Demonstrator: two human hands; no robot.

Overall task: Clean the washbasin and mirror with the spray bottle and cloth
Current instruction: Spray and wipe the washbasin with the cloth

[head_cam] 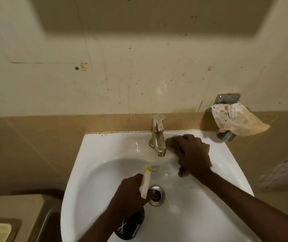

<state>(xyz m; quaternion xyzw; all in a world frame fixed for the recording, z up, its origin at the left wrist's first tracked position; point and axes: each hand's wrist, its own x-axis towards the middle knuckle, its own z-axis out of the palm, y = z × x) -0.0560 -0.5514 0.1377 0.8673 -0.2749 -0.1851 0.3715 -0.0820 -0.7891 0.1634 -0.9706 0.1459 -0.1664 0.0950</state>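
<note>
A white washbasin (pixel 104 172) fills the lower middle of the view, with a metal tap (pixel 157 135) at its back and a metal drain (pixel 156 195) in the bowl. My left hand (pixel 130 194) grips a spray bottle (pixel 131 226) with a dark body and a white, yellow-tipped nozzle, held over the bowl and pointing toward the tap. My right hand (pixel 192 152) presses a dark cloth (pixel 170 142) against the basin ledge just right of the tap; most of the cloth is hidden under the hand. No mirror shows.
A stained tiled wall (pixel 139 75) rises behind the basin. At the right a metal wall holder (pixel 227 100) carries a crumpled stained paper (pixel 235 119). A beige fixture (pixel 17 215) sits at the lower left.
</note>
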